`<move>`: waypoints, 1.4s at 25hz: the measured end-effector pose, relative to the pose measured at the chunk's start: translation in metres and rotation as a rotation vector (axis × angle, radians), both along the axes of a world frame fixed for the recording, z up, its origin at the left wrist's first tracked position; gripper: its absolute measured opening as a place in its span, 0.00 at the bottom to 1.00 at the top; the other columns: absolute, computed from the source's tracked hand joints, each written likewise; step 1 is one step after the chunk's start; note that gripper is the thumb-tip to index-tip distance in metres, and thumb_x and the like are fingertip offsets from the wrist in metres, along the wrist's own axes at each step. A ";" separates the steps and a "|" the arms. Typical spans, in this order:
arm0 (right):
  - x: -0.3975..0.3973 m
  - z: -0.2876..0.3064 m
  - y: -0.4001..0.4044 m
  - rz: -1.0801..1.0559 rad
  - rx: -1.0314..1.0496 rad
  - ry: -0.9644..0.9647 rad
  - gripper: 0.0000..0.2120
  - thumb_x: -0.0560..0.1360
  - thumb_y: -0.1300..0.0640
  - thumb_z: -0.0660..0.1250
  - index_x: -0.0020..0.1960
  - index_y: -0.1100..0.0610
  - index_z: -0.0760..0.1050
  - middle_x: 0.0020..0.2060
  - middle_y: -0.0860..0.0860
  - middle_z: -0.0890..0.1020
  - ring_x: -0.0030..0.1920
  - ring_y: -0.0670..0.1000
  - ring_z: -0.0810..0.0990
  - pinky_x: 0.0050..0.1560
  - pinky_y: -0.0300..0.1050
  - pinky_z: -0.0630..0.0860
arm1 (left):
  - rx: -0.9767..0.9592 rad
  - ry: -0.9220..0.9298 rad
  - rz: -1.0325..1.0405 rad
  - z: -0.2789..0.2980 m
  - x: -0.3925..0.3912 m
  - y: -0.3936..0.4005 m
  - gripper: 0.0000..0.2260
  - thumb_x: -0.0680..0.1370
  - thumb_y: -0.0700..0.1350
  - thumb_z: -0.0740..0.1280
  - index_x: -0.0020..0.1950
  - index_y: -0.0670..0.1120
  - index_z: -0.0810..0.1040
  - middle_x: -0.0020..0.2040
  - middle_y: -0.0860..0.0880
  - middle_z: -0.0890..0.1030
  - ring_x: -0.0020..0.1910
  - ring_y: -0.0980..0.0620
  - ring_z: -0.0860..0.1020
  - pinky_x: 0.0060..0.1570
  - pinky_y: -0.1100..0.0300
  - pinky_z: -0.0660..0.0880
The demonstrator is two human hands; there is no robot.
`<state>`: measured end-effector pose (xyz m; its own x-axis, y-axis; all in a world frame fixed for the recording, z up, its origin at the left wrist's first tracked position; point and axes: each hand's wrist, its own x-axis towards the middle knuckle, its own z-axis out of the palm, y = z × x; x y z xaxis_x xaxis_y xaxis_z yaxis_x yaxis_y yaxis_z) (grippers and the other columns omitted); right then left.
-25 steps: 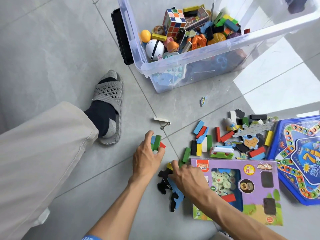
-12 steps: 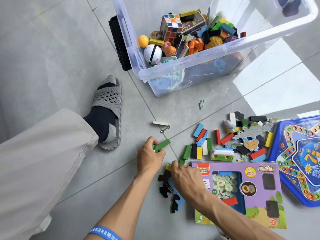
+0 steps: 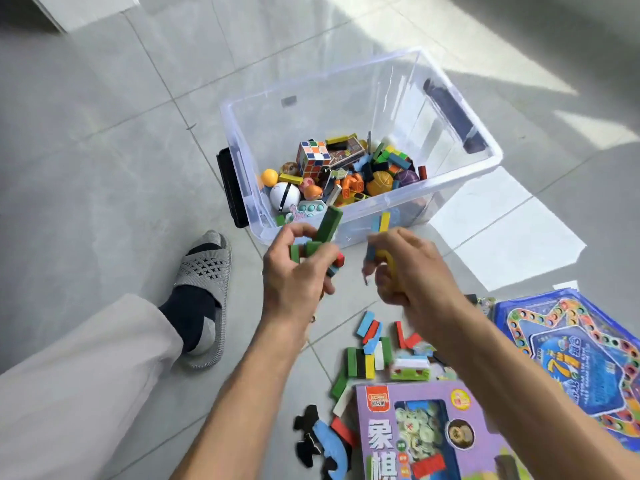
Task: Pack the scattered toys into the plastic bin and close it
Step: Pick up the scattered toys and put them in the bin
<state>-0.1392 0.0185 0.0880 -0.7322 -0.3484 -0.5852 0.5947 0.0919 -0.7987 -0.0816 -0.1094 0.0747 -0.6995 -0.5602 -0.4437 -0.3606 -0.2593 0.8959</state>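
Observation:
The clear plastic bin (image 3: 363, 216) stands open on the floor, partly filled with toys such as a puzzle cube (image 3: 313, 157) and a white ball (image 3: 284, 196). Just in front of its near wall, my left hand (image 3: 298, 271) grips several green and red domino blocks (image 3: 327, 225). Beside it my right hand (image 3: 405, 265) grips yellow and blue blocks (image 3: 381, 223). Both hands are raised off the floor. More loose blocks (image 3: 370, 348) lie scattered on the tiles below.
A purple game box (image 3: 426, 431) lies at the bottom, a blue board game (image 3: 575, 362) to its right. Black and blue puzzle pieces (image 3: 322, 441) lie left of the box. My slippered foot (image 3: 204, 282) and trouser leg sit at left. A black lid (image 3: 230, 188) leans behind the bin.
Both hands have lifted off the floor with blocks and moved up toward the bin's near wall. The view has tilted up, showing the whole bin.

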 end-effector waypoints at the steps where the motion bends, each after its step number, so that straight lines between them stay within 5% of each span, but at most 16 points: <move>1: -0.029 0.017 -0.011 -0.015 -0.014 -0.004 0.08 0.77 0.56 0.65 0.40 0.58 0.73 0.30 0.55 0.78 0.24 0.49 0.64 0.24 0.38 0.59 | -0.033 -0.017 -0.048 0.020 -0.027 -0.005 0.07 0.72 0.41 0.70 0.47 0.49 0.76 0.34 0.46 0.82 0.23 0.51 0.71 0.22 0.64 0.66; 3: -0.075 0.041 -0.030 -0.068 -0.096 -0.100 0.10 0.78 0.52 0.64 0.49 0.60 0.76 0.40 0.59 0.81 0.30 0.52 0.76 0.29 0.40 0.73 | 0.052 -0.048 -0.116 0.057 -0.072 -0.015 0.05 0.75 0.45 0.69 0.48 0.47 0.76 0.38 0.46 0.82 0.30 0.49 0.78 0.24 0.64 0.71; 4: -0.091 0.046 -0.035 -0.096 -0.153 -0.158 0.17 0.78 0.50 0.63 0.58 0.63 0.75 0.47 0.61 0.80 0.41 0.56 0.81 0.39 0.46 0.80 | 0.179 -0.039 -0.147 0.073 -0.085 -0.019 0.05 0.77 0.48 0.67 0.48 0.47 0.76 0.42 0.45 0.82 0.38 0.46 0.80 0.31 0.60 0.78; 6: -0.104 0.045 -0.032 -0.148 -0.174 -0.209 0.27 0.80 0.46 0.61 0.69 0.65 0.65 0.56 0.63 0.73 0.61 0.62 0.77 0.60 0.53 0.76 | 0.332 -0.002 -0.130 0.089 -0.093 -0.025 0.10 0.80 0.54 0.62 0.47 0.48 0.73 0.49 0.44 0.80 0.49 0.42 0.80 0.49 0.51 0.79; 7: -0.102 0.042 -0.026 -0.168 -0.176 -0.200 0.27 0.80 0.47 0.60 0.70 0.66 0.64 0.56 0.63 0.73 0.63 0.62 0.76 0.62 0.53 0.76 | 0.305 0.012 -0.099 0.090 -0.090 -0.026 0.10 0.81 0.55 0.60 0.47 0.50 0.71 0.50 0.45 0.79 0.51 0.42 0.80 0.52 0.51 0.78; 11: -0.033 -0.014 0.014 -0.171 -0.137 -0.090 0.13 0.80 0.56 0.60 0.56 0.64 0.77 0.42 0.57 0.85 0.37 0.55 0.84 0.38 0.46 0.82 | 0.140 0.098 0.025 0.021 -0.021 -0.004 0.08 0.80 0.50 0.63 0.52 0.48 0.79 0.49 0.45 0.83 0.45 0.48 0.83 0.43 0.56 0.79; 12: -0.012 -0.042 0.026 -0.072 0.024 0.016 0.11 0.78 0.59 0.61 0.56 0.62 0.78 0.42 0.56 0.85 0.35 0.54 0.83 0.38 0.46 0.80 | 0.090 0.016 0.020 -0.012 0.002 0.003 0.07 0.77 0.48 0.65 0.51 0.48 0.80 0.48 0.43 0.83 0.44 0.47 0.83 0.41 0.55 0.78; 14: 0.018 -0.102 0.048 0.412 0.530 0.430 0.20 0.73 0.63 0.62 0.64 0.54 0.75 0.57 0.52 0.83 0.48 0.53 0.83 0.49 0.48 0.78 | -0.175 -0.263 -0.159 -0.084 0.034 0.005 0.11 0.72 0.45 0.66 0.53 0.51 0.81 0.51 0.45 0.82 0.51 0.44 0.82 0.49 0.54 0.76; 17: 0.040 -0.178 0.074 1.113 0.894 0.828 0.35 0.68 0.57 0.64 0.73 0.45 0.61 0.77 0.51 0.59 0.72 0.57 0.64 0.64 0.57 0.70 | -0.792 -0.588 -0.759 -0.153 0.054 -0.005 0.28 0.71 0.39 0.66 0.71 0.52 0.68 0.71 0.45 0.67 0.67 0.43 0.68 0.64 0.51 0.70; 20: 0.042 -0.202 0.071 1.098 0.936 1.008 0.28 0.67 0.51 0.68 0.66 0.47 0.68 0.69 0.54 0.70 0.60 0.61 0.75 0.48 0.57 0.77 | -1.132 -0.515 -0.816 -0.179 0.053 -0.020 0.23 0.73 0.42 0.69 0.67 0.52 0.72 0.65 0.47 0.72 0.61 0.43 0.69 0.57 0.51 0.72; 24: 0.037 -0.212 0.059 0.977 0.987 1.003 0.23 0.65 0.54 0.72 0.59 0.53 0.72 0.52 0.56 0.77 0.43 0.60 0.78 0.33 0.52 0.75 | -1.013 -0.491 -0.749 -0.191 0.054 -0.018 0.09 0.75 0.39 0.68 0.55 0.46 0.78 0.52 0.47 0.77 0.51 0.43 0.75 0.47 0.50 0.75; 27: 0.047 -0.210 0.049 0.958 1.014 0.964 0.26 0.60 0.60 0.73 0.57 0.55 0.70 0.48 0.56 0.75 0.41 0.60 0.75 0.22 0.45 0.63 | -1.088 -0.528 -0.746 -0.192 0.058 -0.018 0.06 0.75 0.44 0.68 0.51 0.48 0.78 0.49 0.49 0.79 0.51 0.44 0.75 0.46 0.51 0.73; 30: 0.057 -0.211 0.050 0.885 1.014 0.921 0.24 0.58 0.67 0.72 0.50 0.56 0.69 0.43 0.55 0.74 0.37 0.59 0.74 0.21 0.41 0.48 | -1.016 -0.522 -0.771 -0.191 0.057 -0.018 0.05 0.75 0.44 0.67 0.50 0.47 0.75 0.49 0.48 0.78 0.49 0.43 0.76 0.45 0.51 0.74; 35: 0.054 -0.213 0.064 0.617 0.931 0.757 0.15 0.67 0.61 0.67 0.52 0.55 0.70 0.45 0.52 0.74 0.41 0.58 0.76 0.29 0.51 0.71 | -0.957 -0.544 -0.812 -0.187 0.079 -0.001 0.07 0.74 0.40 0.66 0.49 0.46 0.70 0.49 0.48 0.76 0.45 0.49 0.73 0.42 0.58 0.69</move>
<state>-0.0857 0.0821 -0.1245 -0.8472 -0.4329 -0.3081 -0.2953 0.8656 -0.4043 -0.0023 -0.1103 -0.1127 -0.8389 -0.3202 -0.4402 -0.4740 0.8274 0.3014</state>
